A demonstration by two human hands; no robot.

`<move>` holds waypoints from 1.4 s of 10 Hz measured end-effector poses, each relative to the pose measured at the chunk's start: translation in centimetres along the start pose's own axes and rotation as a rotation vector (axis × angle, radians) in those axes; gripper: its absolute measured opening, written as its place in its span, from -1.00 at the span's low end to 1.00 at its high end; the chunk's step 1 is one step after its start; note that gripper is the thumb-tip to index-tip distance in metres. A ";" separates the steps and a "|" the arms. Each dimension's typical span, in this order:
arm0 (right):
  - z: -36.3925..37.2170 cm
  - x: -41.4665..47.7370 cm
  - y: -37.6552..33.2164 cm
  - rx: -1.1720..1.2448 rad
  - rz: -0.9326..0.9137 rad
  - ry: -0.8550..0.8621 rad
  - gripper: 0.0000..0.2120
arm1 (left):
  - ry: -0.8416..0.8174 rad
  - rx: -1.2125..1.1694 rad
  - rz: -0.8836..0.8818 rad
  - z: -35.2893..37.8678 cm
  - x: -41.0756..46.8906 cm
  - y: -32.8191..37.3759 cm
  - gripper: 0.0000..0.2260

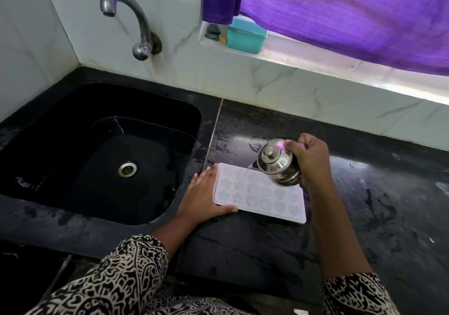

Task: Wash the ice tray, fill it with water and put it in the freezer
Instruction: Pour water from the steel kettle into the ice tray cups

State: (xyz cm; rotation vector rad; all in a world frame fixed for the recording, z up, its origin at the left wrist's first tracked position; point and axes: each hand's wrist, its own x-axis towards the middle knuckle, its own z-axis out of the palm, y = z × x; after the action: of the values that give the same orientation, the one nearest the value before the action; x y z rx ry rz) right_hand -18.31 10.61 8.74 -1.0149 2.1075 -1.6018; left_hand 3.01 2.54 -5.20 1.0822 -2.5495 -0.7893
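A white ice tray [257,197] with star and heart shaped cells lies flat on the black counter, just right of the sink. My left hand [205,193] rests flat against the tray's left edge, fingers straight, thumb along the near edge. My right hand [309,157] grips a small steel kettle [278,161] by its handle and tilts it over the tray's far side. A thin stream of water runs from the spout into a cell.
A black sink [80,144] with a metal drain sits at the left under a wall tap [136,21]. The black counter [388,193] is wet. A teal box [246,35] stands on the window ledge below a purple curtain [340,11].
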 end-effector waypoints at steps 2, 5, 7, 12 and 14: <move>0.0 0.1 -0.2 -0.022 -0.008 0.005 -0.65 | 0.006 0.003 0.002 0.0 0.0 0.0 0.14; -0.3 0.2 -0.5 -0.058 -0.022 0.003 -0.66 | 0.008 0.000 0.003 -0.1 -0.1 0.1 0.15; -0.3 0.2 -0.8 -0.047 -0.024 0.011 -0.64 | 0.017 0.002 0.003 0.0 -0.1 0.1 0.15; -0.6 0.4 -1.1 -0.035 -0.041 0.012 -0.64 | 0.013 0.023 -0.006 0.1 0.0 -0.1 0.16; -0.7 0.5 -1.1 -0.016 -0.048 0.001 -0.63 | 0.013 0.025 -0.007 0.1 0.0 0.0 0.16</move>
State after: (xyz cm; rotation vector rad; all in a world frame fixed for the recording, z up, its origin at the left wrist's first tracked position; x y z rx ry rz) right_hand -18.73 10.58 10.07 -1.0786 2.1154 -1.6099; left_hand 2.95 2.56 -5.32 1.1013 -2.5521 -0.7519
